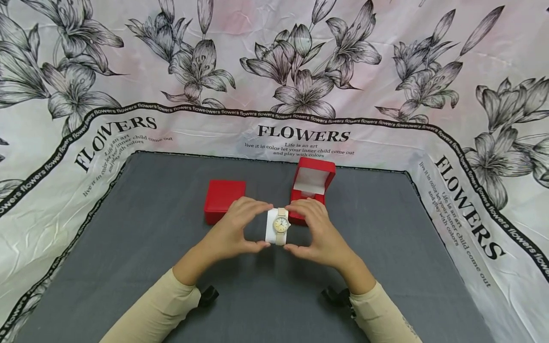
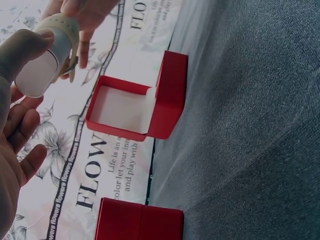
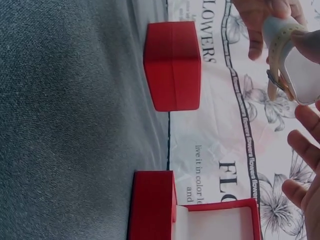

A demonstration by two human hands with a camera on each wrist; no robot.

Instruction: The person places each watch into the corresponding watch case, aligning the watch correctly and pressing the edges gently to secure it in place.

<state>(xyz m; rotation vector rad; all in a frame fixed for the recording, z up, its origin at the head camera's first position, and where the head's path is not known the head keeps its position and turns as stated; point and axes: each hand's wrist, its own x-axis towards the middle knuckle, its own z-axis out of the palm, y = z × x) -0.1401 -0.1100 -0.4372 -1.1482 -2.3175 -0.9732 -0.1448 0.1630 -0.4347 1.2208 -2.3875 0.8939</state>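
Left hand [image 1: 235, 227] and right hand [image 1: 316, 229] pinch a watch [image 1: 280, 225] on its white cushion [image 1: 271, 226] between them, raised dial-up before the open red box [image 1: 311, 189] toward the surface's [image 1: 386, 247] far edge.

A makeshift tabletop studio (no room visible): flower-printed backdrop sheet [image 1: 386, 128] surrounding a grey mat [image 1: 150, 228].
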